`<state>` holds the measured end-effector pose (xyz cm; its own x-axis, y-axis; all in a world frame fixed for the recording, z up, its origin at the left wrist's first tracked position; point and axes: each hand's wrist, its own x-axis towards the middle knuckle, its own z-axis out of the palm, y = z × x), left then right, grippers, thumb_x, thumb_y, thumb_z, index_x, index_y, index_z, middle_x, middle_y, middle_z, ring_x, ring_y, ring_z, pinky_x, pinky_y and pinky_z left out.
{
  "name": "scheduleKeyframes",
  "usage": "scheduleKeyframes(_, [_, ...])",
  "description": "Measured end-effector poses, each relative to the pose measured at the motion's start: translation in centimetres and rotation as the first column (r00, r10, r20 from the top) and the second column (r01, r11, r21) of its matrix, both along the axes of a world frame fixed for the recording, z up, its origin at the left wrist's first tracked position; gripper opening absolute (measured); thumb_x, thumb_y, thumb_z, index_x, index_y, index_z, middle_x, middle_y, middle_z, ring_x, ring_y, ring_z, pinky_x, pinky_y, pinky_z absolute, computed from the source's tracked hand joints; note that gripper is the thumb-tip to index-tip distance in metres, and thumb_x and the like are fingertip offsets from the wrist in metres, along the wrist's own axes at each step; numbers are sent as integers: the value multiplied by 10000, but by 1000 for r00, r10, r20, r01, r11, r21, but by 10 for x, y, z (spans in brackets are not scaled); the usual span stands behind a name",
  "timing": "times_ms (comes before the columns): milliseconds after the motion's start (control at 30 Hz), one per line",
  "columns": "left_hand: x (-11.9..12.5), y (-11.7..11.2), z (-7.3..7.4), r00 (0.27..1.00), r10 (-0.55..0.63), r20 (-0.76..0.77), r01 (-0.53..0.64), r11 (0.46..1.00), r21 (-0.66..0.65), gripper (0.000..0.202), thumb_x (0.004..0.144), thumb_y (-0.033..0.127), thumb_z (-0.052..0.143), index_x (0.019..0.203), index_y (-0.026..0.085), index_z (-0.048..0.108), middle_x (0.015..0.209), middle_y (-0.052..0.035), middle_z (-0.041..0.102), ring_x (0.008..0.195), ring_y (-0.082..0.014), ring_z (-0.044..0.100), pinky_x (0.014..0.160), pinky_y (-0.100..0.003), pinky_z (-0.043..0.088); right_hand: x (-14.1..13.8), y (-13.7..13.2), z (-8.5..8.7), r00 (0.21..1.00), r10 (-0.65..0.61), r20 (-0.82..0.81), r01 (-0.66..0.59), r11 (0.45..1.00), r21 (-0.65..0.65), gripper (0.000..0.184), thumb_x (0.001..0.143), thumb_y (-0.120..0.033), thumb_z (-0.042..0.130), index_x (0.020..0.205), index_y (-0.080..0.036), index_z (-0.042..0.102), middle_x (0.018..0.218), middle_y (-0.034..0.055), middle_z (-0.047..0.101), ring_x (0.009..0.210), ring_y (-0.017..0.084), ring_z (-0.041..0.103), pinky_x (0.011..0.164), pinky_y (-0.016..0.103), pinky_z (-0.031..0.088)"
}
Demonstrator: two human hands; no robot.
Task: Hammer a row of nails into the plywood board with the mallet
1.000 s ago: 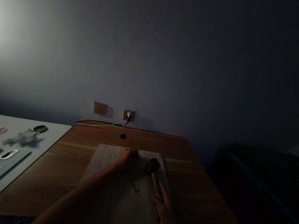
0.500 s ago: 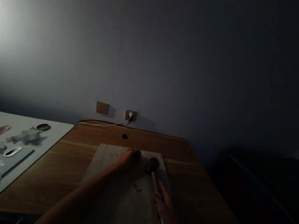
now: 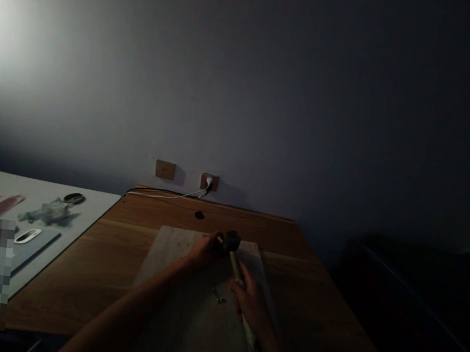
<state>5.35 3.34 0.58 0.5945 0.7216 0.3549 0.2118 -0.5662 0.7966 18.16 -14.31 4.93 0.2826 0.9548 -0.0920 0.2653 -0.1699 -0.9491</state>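
My right hand [image 3: 249, 298] is wrapped round the handle of a mallet [image 3: 231, 243] with a dark round head and a pale wooden handle. The mallet's head is up against the fingers of my left hand [image 3: 207, 247], near the far edge of a pale wooden board [image 3: 163, 252]. Those left fingers are pinched together, and what they hold is hidden by the dark and the mallet head. On the board between my forearms lies a little heap of small shiny metal pieces [image 3: 219, 296], too dim to name.
Under the board is a brown wooden table [image 3: 98, 273]. A white table [image 3: 98, 201] adjoins it on the left, bearing a crumpled clear plastic bag [image 3: 50, 211], a dark roll [image 3: 74, 198] and a grey panel [image 3: 40, 248]. Cables [image 3: 165, 195] run along the back to a wall socket [image 3: 209, 182].
My right hand has swung the mallet left, so its head has gone from beside my left hand to right at its fingers. The whole view has shifted slightly.
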Motion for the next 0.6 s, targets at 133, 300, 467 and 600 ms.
scheduleKeyframes(133, [1,-1,1,999,19,-27,-20,1000,-6,304,788,111,620,1088,159,636,751,-23,742,635,-175,669,604,-250,454,0,1,-6,1000,-15,-5,15,1000,1,742,850,-388,527,1533,-131,391,574,-86,510,344,93,412,305,189,326])
scheduleKeyframes(300, [-2,-3,6,1000,-5,-16,5,1000,-27,282,784,112,616,1059,160,653,786,-56,756,661,-196,679,617,-272,471,-1,-1,-3,999,-31,-21,30,1000,-8,772,827,-435,549,1526,-137,410,589,-88,490,357,86,412,304,184,317])
scheduleKeyframes(467, [-2,-1,2,1000,-2,-20,1,999,-34,308,799,151,635,1106,155,647,810,-62,764,677,-209,686,629,-281,487,-2,1,-2,1000,-25,-1,25,1000,-9,768,830,-416,528,1523,-108,407,588,-80,506,367,87,416,308,181,308])
scheduleKeyframes(600, [1,3,-3,999,-16,-29,15,1000,-25,333,786,135,635,1119,157,636,826,-40,753,701,-191,684,644,-264,486,-1,1,-4,999,-39,-21,39,999,5,787,822,-419,543,1527,-98,397,602,-77,510,359,87,408,319,195,306])
